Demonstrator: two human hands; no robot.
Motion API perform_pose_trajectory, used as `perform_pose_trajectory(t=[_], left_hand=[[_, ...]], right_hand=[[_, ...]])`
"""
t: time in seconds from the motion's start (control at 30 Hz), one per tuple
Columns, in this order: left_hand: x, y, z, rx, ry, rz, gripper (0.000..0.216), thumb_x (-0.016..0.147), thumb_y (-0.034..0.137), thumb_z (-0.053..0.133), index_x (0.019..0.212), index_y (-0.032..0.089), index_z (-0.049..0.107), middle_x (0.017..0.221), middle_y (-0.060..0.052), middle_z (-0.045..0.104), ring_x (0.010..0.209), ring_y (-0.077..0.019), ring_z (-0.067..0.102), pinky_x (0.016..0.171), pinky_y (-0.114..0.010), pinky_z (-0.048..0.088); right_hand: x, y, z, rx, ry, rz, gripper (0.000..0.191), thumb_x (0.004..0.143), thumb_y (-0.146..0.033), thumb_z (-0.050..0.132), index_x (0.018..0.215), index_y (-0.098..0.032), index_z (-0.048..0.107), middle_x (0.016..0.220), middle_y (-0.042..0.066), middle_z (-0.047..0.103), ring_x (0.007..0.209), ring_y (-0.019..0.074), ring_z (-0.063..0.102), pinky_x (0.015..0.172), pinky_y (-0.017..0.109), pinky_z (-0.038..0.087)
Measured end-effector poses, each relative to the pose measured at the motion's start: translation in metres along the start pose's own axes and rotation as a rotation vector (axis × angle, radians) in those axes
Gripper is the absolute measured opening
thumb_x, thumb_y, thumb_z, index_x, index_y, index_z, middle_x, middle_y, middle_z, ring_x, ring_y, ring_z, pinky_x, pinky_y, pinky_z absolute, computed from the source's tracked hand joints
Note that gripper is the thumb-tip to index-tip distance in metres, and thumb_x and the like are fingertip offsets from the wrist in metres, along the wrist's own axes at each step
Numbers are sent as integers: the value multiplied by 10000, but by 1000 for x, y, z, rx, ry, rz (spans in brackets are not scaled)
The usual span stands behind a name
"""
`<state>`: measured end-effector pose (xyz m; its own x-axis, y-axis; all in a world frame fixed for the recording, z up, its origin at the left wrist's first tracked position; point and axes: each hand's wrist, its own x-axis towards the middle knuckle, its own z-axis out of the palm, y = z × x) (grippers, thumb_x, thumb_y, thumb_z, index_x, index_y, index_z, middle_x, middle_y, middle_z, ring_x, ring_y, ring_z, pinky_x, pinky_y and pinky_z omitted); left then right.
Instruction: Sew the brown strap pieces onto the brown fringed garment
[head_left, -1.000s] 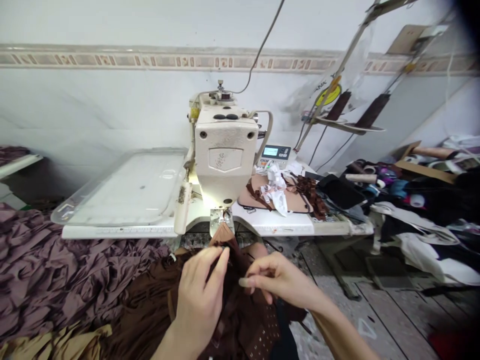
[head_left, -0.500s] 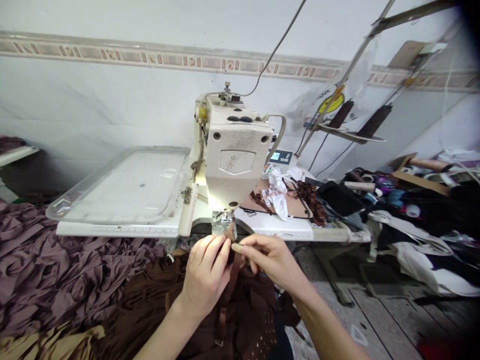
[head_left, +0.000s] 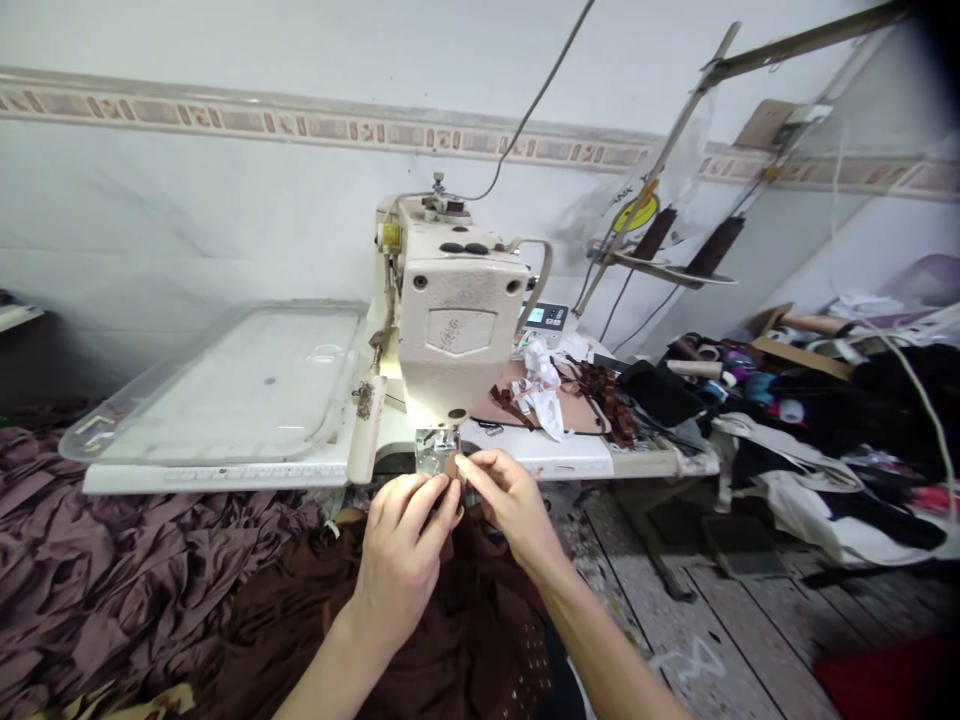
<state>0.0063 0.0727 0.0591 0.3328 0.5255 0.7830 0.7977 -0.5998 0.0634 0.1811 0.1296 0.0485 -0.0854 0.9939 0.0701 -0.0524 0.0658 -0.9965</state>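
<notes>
Both of my hands meet just below the presser foot (head_left: 437, 447) of a cream sewing machine (head_left: 453, 322). My left hand (head_left: 402, 545) pinches a narrow brown strap (head_left: 452, 468) from the left. From the right, my right hand (head_left: 504, 497) pinches the same strap, fingertips at the foot. The strap's end sits right under the foot and is mostly hidden by my fingers. A dark brown garment (head_left: 457, 640) hangs below my hands over my lap.
A clear plastic tray (head_left: 225, 380) lies on the white machine table (head_left: 240, 478) to the left. Mauve fabric (head_left: 97, 570) is heaped at lower left. Brown straps and white scraps (head_left: 570, 390) lie right of the machine, with cluttered thread spools and cloth (head_left: 795, 420) beyond.
My hands have risen from the garment in my lap to the presser foot, carrying the strap's end up with them. The camera has tilted slightly.
</notes>
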Motion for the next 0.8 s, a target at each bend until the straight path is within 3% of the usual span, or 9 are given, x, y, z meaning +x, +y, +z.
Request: perform_pose_trajectory(t=[0.13, 0.27, 0.8], left_hand=[[3, 0, 3, 11, 14, -3, 392, 1052, 28, 523, 1404, 126, 666, 1300, -132, 741, 1235, -283, 611, 1092, -451, 478], [3, 3, 6, 40, 5, -20, 428, 1035, 12, 510, 1413, 136, 669, 1310, -130, 745, 1230, -288, 616, 1088, -453, 473], [7, 1, 17, 170, -18, -51, 412, 1025, 38, 533, 1418, 78, 648, 1345, -157, 738, 1205, -332, 619, 1011, -485, 495]], right_hand=[[-29, 13, 4, 25, -42, 52, 535, 978, -713, 647, 820, -202, 654, 661, -41, 511, 519, 115, 481, 447, 231, 398], [-43, 19, 9, 70, 17, -10, 454, 959, -642, 727, 863, -200, 693, 669, -38, 553, 502, 99, 509, 456, 215, 416], [-16, 1, 10, 222, 82, 0, 387, 860, -538, 871, 899, -173, 746, 691, -9, 681, 503, 89, 502, 437, 196, 402]])
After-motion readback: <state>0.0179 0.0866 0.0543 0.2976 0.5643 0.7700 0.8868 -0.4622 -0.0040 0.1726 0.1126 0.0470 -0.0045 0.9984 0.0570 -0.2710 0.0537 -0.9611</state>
